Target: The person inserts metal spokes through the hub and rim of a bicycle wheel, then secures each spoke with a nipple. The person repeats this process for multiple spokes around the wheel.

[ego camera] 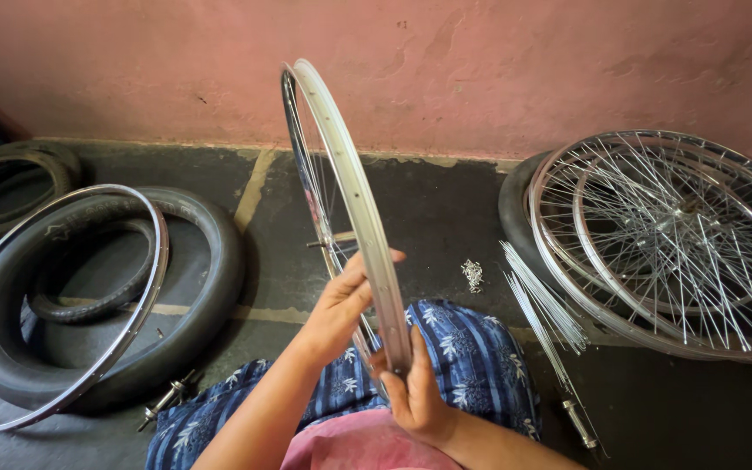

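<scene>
While the bicycle rim [354, 187] stands upright on edge over the lap, the right hand [415, 392] grips its near edge, fingers closed. Left hand [341, 300] rests against the rim's left side, fingers loosely curled by the spokes [328, 235].

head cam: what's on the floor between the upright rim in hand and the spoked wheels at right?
A small pile of spoke nipples and a bundle of loose spokes lie on the dark floor, in the head view.

Bare rim [63, 305] lies on tyres [211, 278], left.

silver bicycle rim [354, 187], upright, edge-on, spokes partly fitted
</scene>
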A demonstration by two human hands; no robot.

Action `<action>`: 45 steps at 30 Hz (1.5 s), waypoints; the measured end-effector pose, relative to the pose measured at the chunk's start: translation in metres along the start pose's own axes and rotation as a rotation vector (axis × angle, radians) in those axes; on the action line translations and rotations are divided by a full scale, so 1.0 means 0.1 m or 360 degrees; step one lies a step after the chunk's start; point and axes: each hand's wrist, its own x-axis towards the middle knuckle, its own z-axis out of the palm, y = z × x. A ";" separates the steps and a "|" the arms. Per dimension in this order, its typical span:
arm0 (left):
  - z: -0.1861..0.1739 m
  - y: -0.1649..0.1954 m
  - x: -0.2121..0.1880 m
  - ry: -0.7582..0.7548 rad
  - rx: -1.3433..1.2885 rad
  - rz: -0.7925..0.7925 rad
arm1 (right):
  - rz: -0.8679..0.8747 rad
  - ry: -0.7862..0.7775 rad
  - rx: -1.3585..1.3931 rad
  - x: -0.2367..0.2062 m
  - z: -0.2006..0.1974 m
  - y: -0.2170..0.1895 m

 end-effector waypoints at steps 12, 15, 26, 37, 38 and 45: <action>-0.64 0.50 -0.58 0.1044 0.0600 -0.0012 | -0.0181 -0.0366 -0.0736 0.73 -0.34 0.10; -0.67 0.44 -0.62 0.1082 0.0584 0.0046 | 0.0047 -0.0061 -0.1257 0.55 -1.18 0.58; -0.38 -0.67 -1.01 0.1041 0.0991 0.0431 | 0.2160 0.0197 -0.2090 -0.69 -2.84 1.10; -0.18 -0.18 -0.50 0.1042 0.1069 0.0319 | 0.2059 0.0392 -0.2234 -0.64 -3.04 1.07; -0.21 -0.07 -0.42 0.1032 0.1105 0.0260 | 0.2047 0.0413 -0.2229 -0.65 -3.03 1.07; -0.24 0.25 -0.35 0.0955 0.0781 0.0124 | 0.2103 0.0696 -0.2094 -0.85 -3.10 0.93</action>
